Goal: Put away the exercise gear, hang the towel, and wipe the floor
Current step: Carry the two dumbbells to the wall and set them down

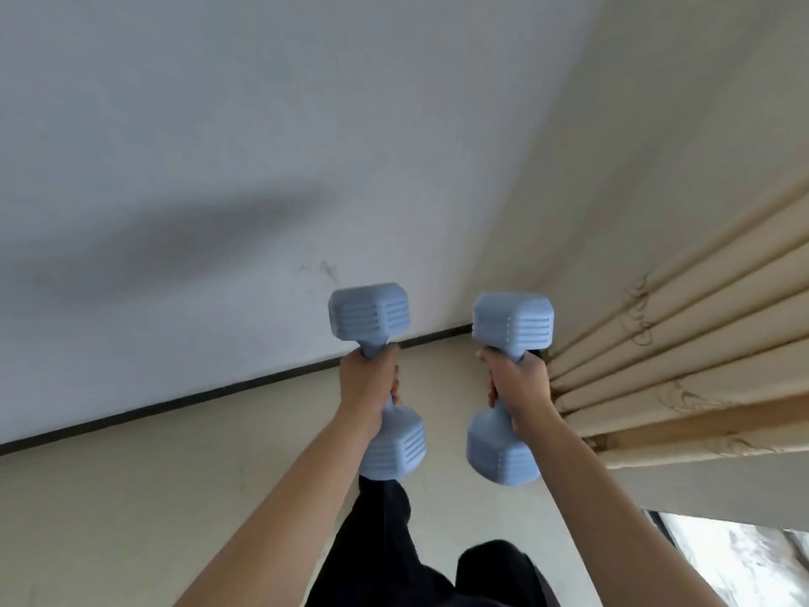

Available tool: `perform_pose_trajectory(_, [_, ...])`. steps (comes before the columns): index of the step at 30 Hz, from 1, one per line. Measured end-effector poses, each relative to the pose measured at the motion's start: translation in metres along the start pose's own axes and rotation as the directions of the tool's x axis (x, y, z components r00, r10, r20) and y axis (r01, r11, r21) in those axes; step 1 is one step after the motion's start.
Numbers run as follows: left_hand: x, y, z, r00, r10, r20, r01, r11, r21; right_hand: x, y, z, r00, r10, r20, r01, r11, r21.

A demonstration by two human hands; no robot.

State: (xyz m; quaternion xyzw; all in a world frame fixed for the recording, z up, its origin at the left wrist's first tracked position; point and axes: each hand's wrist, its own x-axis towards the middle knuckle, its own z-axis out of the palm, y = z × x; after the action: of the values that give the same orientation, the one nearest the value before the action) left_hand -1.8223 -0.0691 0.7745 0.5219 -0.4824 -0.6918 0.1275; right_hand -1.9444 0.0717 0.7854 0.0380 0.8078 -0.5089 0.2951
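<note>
Probably home: pleated curtain (700, 343), plain wall (219, 124), floor (131, 519).

Room corner with a pale wall, a pleated curtain and a strip of window.

A grey-white wall (219, 124) fills the upper left; a broad soft shadow (175, 238) slants across it, and a few faint dark scuffs (324, 271) sit near its lower edge. A thin dark skirting (175, 405) runs along its foot, rising to the right. On the right a cream wall (656, 81) meets it at the corner. Below that hangs a cream curtain (700, 343) in deep folds, with brownish looping embroidery on the pleats. Under the curtain's hem lies a pale ledge (722, 488), and beneath it a bright, blurred window pane (735, 558). Black trousers (385, 541) show at the bottom centre.
</note>
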Motion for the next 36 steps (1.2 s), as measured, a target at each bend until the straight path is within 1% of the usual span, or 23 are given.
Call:
perform_pose_trajectory(2, [0.031, 0.001, 0.013, 0.999, -0.048, -0.002, 0.048, 0.998, 0.030, 0.031, -0.005, 0.005, 0.999, 0.049, 0.012, -0.049, 0.998, -0.041])
perform_pose_trajectory(6, [0.080, -0.008, 0.040, 0.987, -0.162, -0.001, 0.162, 0.981, 0.106, 0.088, 0.001, 0.007, 0.986, 0.167, 0.028, -0.165, 0.984, -0.069])
perform_pose_trajectory(10, [0.133, -0.033, 0.075, 0.977, -0.199, -0.074, 0.209, 0.963, 0.171, 0.164, 0.022, 0.012, 0.965, 0.249, 0.079, -0.238, 0.963, -0.127])
perform_pose_trajectory(12, [0.158, -0.060, 0.089, 0.961, -0.239, -0.137, 0.262, 0.947, 0.188, 0.202, 0.049, 0.016, 0.948, 0.299, 0.108, -0.279, 0.945, -0.169])
perform_pose_trajectory(15, [0.198, -0.120, 0.110, 0.920, -0.317, -0.232, 0.361, 0.915, 0.182, 0.263, 0.104, 0.023, 0.910, 0.391, 0.136, -0.354, 0.905, -0.235])
perform_pose_trajectory(20, [0.273, -0.256, 0.150, 0.828, -0.459, -0.324, 0.526, 0.835, 0.161, 0.364, 0.230, 0.032, 0.842, 0.519, 0.150, -0.444, 0.823, -0.355])
perform_pose_trajectory(23, [0.324, -0.335, 0.168, 0.777, -0.524, -0.349, 0.595, 0.793, 0.132, 0.422, 0.307, 0.041, 0.832, 0.538, 0.134, -0.432, 0.780, -0.453])
perform_pose_trajectory(27, [0.391, -0.429, 0.181, 0.761, -0.549, -0.345, 0.621, 0.770, 0.144, 0.492, 0.405, 0.058, 0.830, 0.541, 0.136, -0.386, 0.733, -0.560])
perform_pose_trajectory(29, [0.422, -0.469, 0.183, 0.773, -0.540, -0.333, 0.615, 0.768, 0.181, 0.519, 0.445, 0.068, 0.823, 0.550, 0.145, -0.375, 0.716, -0.589])
perform_pose_trajectory(32, [0.472, -0.513, 0.188, 0.812, -0.492, -0.312, 0.569, 0.785, 0.244, 0.556, 0.488, 0.088, 0.829, 0.532, 0.171, -0.334, 0.717, -0.612])
perform_pose_trajectory(36, [0.535, -0.546, 0.201, 0.853, -0.419, -0.312, 0.503, 0.819, 0.276, 0.600, 0.521, 0.115, 0.855, 0.477, 0.206, -0.255, 0.731, -0.633])
